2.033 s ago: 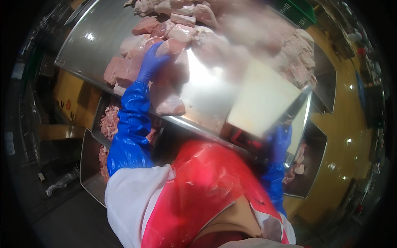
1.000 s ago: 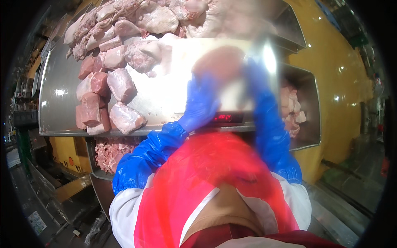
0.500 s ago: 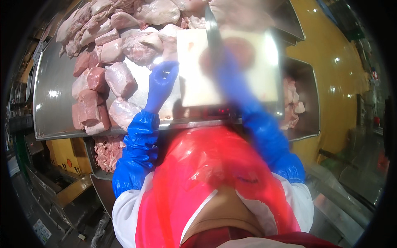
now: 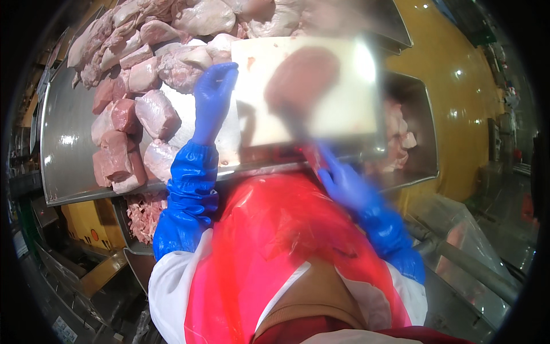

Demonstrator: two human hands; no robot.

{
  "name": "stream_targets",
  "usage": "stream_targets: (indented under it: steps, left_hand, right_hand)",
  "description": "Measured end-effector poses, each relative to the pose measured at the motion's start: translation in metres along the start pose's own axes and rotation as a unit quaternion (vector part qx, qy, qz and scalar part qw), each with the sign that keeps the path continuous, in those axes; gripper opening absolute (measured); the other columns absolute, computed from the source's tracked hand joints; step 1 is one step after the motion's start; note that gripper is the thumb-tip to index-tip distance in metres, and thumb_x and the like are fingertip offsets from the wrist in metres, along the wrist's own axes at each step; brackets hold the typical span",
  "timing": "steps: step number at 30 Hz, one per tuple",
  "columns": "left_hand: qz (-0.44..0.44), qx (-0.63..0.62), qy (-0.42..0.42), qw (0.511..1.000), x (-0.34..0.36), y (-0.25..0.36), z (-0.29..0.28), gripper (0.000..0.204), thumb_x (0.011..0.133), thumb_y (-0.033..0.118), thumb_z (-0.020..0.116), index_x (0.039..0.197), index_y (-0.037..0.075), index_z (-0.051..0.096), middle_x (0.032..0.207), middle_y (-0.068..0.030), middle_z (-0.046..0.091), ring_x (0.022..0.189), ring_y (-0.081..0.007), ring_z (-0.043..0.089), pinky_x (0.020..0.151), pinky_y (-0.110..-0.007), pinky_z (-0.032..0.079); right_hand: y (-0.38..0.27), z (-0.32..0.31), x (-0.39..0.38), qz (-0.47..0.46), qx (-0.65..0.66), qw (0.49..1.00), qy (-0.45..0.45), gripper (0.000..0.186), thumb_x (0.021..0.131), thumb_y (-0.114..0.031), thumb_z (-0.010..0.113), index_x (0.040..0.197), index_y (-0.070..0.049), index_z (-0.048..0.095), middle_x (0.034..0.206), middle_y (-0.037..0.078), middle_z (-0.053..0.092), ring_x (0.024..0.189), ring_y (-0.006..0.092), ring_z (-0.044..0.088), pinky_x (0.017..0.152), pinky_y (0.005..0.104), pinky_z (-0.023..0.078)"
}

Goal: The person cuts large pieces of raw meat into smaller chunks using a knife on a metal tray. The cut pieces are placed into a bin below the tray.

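A single reddish piece of meat point(image 4: 303, 80), blurred in outline, was seen lying on the white cutting board point(image 4: 352, 109); neither hand was laid on it. The left hand point(image 4: 213, 97), in a blue glove, was held at the left edge of the board with its fingers curled inward; nothing was seen in it, though whether it was fully closed, or the board touched, could not be told. The right hand point(image 4: 344, 183), gloved alike, was placed near the front edge of the board, with a reddish object point(image 4: 313, 157) at its fingertips; a handle was suspected, but because of the blur a grip could not be confirmed. The step in hand was judged to be the working of this one piece, perhaps its trimming. For the next move, a sure hold by the right hand and a steadying of the piece by the left were judged to be called for. Left of the board, blocks of meat point(image 4: 114, 155) were grouped on the steel table point(image 4: 63, 143); beyond it, a larger heap of meat point(image 4: 203, 17) was piled. Right of it, paler pieces point(image 4: 401, 137) were contained in a metal bin point(image 4: 424, 103).
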State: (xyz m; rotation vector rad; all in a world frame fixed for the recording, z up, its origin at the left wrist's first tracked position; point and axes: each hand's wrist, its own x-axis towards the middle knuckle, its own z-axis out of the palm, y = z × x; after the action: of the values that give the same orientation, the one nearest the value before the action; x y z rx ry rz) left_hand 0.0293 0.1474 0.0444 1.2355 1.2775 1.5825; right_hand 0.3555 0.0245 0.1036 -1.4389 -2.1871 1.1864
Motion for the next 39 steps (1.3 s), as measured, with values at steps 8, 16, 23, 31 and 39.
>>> stream_targets:
  steps: [8,16,23,31,39]
  left_hand:
    - [0.106,0.259,-0.094,0.955,-0.026,-0.035,0.056,0.028,0.089,0.009,0.072,0.116,0.004,0.067,0.102,-0.0041,0.068,0.09,-0.0102,0.063,0.077,-0.028,0.053]
    - [-0.097,0.038,-0.088,0.991,-0.027,-0.028,0.034,0.023,0.087,0.008,0.076,0.108,0.001,0.07,0.095,-0.003,0.07,0.083,-0.0085,0.064,0.078,-0.025,0.054]
    - [-0.128,-0.04,-0.117,0.984,-0.04,-0.038,0.011,0.018,0.086,0.001,0.074,0.102,-0.001,0.068,0.092,-0.0045,0.07,0.083,-0.0095,0.066,0.076,-0.025,0.054]
    - [-0.141,-0.144,-0.175,0.964,-0.07,0.026,-0.046,0.016,0.086,0.005,0.068,0.101,0.001,0.063,0.092,-0.006,0.065,0.074,-0.0132,0.062,0.069,-0.027,0.052]
    - [-0.289,0.46,0.201,0.815,-0.312,-0.021,-0.354,0.045,0.09,0.011,0.065,0.133,-0.002,0.058,0.116,-0.0142,0.064,0.101,-0.0235,0.063,0.088,-0.034,0.052]
  right_hand:
    - [-0.001,-0.038,-0.009,0.002,0.042,0.994,0.101,0.071,0.098,-0.007,0.051,0.164,-0.01,0.024,0.071,0.014,0.064,0.058,0.0163,0.058,0.062,0.0347,0.051]
    - [0.003,0.04,0.151,-0.062,0.057,0.985,0.148,0.071,0.096,-0.008,0.048,0.162,-0.003,0.02,0.086,0.034,0.066,0.075,0.0451,0.067,0.071,0.0522,0.053]
    - [-0.023,0.031,0.021,0.021,-0.177,0.984,0.01,0.085,0.091,-0.002,0.048,0.166,-0.015,0.013,0.089,0.031,0.067,0.075,0.0483,0.066,0.068,0.0569,0.051]
    - [-0.004,0.061,0.163,-0.04,-0.143,0.982,0.118,0.073,0.097,-0.013,0.051,0.164,-0.019,0.023,0.083,0.029,0.067,0.07,0.0472,0.067,0.065,0.0581,0.051]
    - [0.054,-0.105,0.231,-0.127,0.138,0.963,0.192,0.048,0.099,-0.017,0.058,0.143,0.0,0.049,0.088,0.01,0.067,0.071,0.0135,0.062,0.061,0.0306,0.053]
